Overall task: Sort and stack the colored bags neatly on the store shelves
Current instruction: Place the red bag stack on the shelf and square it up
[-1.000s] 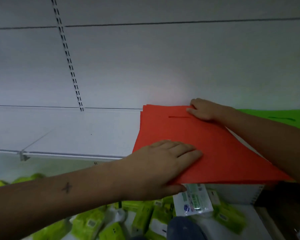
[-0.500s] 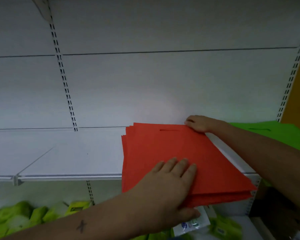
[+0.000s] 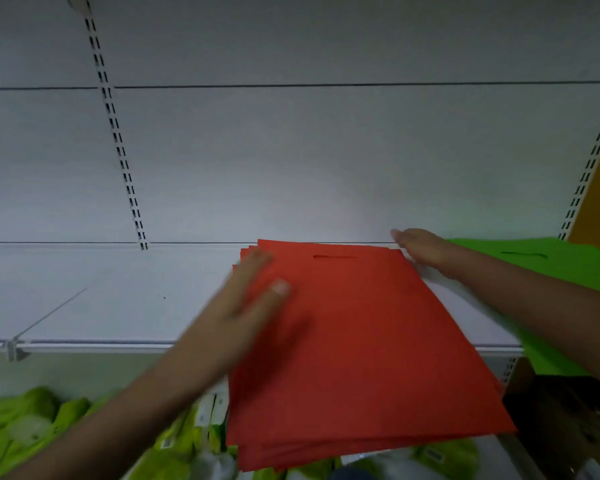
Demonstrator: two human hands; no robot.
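A stack of flat red bags (image 3: 368,334) lies on the white shelf (image 3: 118,306), its near end hanging over the shelf's front edge. My left hand (image 3: 246,306) lies flat with straight fingers along the stack's left side, blurred by motion. My right hand (image 3: 423,251) rests open against the stack's far right corner, by the back panel. Green bags (image 3: 548,261) lie on the shelf to the right, partly behind my right forearm.
The shelf's left half is bare white surface. Below it, a lower shelf holds several lime-green packets (image 3: 32,424). Slotted uprights (image 3: 118,140) run up the back panel. A dark box (image 3: 568,410) sits at the lower right.
My left hand has slid from the stack's near edge up along its left side. The right hand has opened at the far corner. The stack now hangs further over the shelf edge.
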